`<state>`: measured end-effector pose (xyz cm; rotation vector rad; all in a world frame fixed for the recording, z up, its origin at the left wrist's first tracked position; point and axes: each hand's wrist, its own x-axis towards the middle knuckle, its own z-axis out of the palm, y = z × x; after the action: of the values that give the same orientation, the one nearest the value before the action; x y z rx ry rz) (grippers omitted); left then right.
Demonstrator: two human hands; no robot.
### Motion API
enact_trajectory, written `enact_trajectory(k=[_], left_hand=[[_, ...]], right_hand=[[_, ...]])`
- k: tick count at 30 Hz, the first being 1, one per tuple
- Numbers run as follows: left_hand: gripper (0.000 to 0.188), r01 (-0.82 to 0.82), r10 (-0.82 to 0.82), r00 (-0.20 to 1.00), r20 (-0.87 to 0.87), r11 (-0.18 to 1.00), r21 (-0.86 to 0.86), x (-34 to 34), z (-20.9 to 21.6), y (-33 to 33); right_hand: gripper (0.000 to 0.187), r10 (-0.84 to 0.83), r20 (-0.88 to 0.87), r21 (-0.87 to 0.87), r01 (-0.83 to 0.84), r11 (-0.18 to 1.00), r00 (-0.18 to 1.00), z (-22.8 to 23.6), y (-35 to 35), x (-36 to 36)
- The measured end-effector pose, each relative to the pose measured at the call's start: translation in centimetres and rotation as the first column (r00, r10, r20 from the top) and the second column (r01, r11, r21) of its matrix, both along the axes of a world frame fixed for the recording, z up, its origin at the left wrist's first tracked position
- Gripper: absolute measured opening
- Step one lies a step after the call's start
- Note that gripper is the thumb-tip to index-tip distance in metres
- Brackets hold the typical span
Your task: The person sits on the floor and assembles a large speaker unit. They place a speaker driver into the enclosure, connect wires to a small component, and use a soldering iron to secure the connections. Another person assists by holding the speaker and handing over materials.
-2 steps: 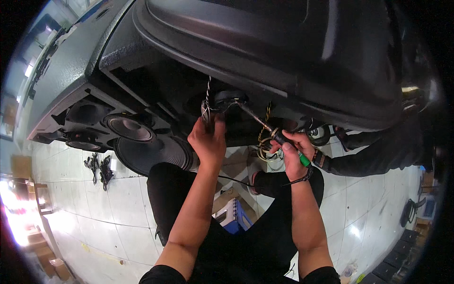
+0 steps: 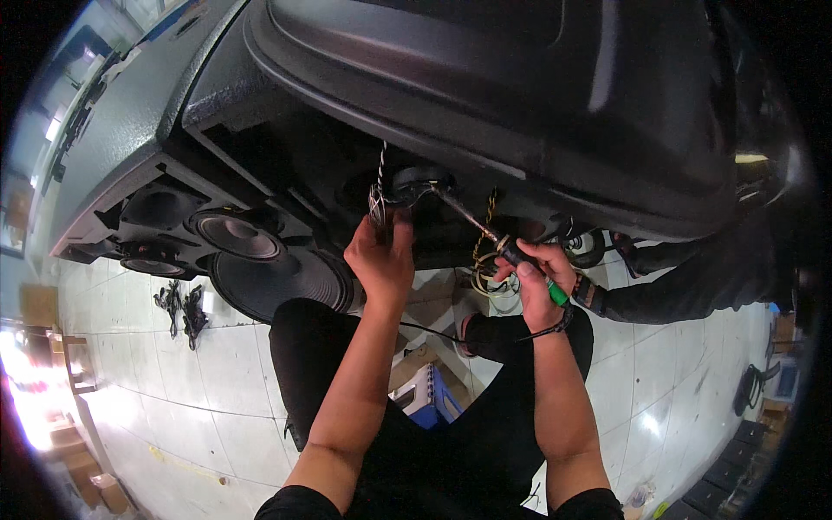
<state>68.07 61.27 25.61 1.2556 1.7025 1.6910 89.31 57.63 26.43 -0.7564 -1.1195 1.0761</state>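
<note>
My right hand (image 2: 548, 286) grips a soldering iron (image 2: 469, 216) with a black and green handle, a cord running off its rear end. The iron's tip points up and left, at the rear of a small round black speaker part (image 2: 423, 176). Beside that tip, my left hand (image 2: 381, 256) is closed on a bundle of thin wires (image 2: 376, 204); its fingertips are partly hidden. A black-and-white twisted wire (image 2: 382, 161) rises from the bundle. Whether the tip touches a terminal or a wire is too small to tell.
A large black speaker cabinet (image 2: 485, 95) overhangs my hands. At left stands another cabinet with a big cone (image 2: 277, 282) and smaller drivers. Yellow-black wire (image 2: 490, 212) hangs right of centre. A blue-white box (image 2: 426, 394) lies between my legs. Another person's leg (image 2: 685, 290) is at right.
</note>
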Motion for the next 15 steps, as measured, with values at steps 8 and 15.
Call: enact_trajectory(k=[8,15], left_hand=[[0.013,0.057,-0.058,0.998,0.025,0.998,0.037,-0.18,-0.80,0.00],[0.012,0.041,-0.039,0.999,-0.029,0.998,0.056,-0.23,-0.80,0.10]], right_hand=[[0.027,0.011,0.012,-0.009,-0.011,1.000,1.000,-0.39,0.05,0.45],[0.028,-0.010,0.039,0.014,0.010,1.000,0.999,-0.18,0.06,0.19]])
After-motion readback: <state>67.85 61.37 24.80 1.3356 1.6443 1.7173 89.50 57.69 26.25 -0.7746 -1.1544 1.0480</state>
